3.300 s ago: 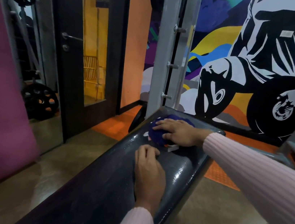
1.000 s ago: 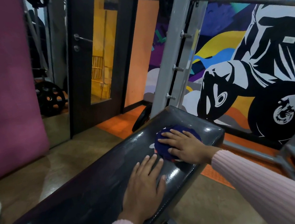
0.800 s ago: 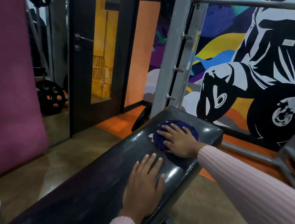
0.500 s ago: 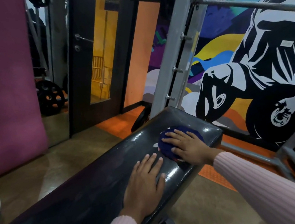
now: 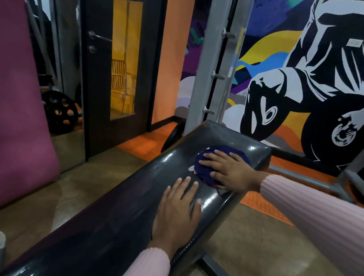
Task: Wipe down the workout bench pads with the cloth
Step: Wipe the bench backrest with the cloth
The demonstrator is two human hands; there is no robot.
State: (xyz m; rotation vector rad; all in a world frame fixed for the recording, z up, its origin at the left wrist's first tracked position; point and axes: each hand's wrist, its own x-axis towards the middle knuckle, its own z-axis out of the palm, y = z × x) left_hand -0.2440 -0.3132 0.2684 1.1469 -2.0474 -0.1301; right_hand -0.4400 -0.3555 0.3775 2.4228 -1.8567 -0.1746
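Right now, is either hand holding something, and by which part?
The right hand presses flat on top of the blue cloth; the left hand lies open on the bench pad.

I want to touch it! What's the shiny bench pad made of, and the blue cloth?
Pad: looks like black vinyl or leather, glossy, with bright glints and a stitched edge. Cloth: soft dark-blue fabric, matte, bunched up; which fibre, I cannot tell.
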